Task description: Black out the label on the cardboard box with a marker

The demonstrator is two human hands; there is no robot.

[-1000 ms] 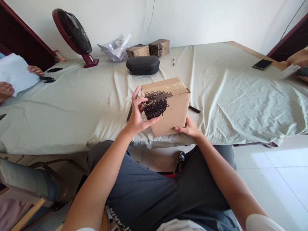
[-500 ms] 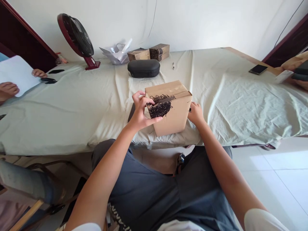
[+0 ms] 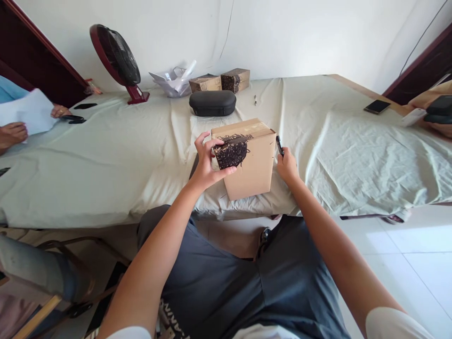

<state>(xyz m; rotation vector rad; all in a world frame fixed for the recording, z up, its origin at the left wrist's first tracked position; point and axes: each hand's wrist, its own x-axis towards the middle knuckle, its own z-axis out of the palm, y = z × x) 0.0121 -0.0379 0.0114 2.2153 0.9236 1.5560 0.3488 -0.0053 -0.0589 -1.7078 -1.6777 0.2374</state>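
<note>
A cardboard box (image 3: pixel 254 165) stands at the table's near edge, its upper left corner covered in dense black scribble. My left hand (image 3: pixel 206 162) grips that corner, thumb on the near face and fingers at the top and left side. Just right of the box, my right hand (image 3: pixel 287 165) is closed round a black marker (image 3: pixel 280 145), which points up beside the box's right edge. A dark flat thing lies partly hidden behind my left hand.
Behind the box lie a black case (image 3: pixel 212 103), two small scribbled boxes (image 3: pixel 236 80), a plastic bag (image 3: pixel 173 84) and a fan (image 3: pixel 118 59). A phone (image 3: pixel 377 107) is at the right. Another person's hands hold paper (image 3: pixel 30 113) at the left.
My right hand has moved slightly away from the box's right side, and the marker now shows upright. The box has turned or shifted a little left in my left hand.
</note>
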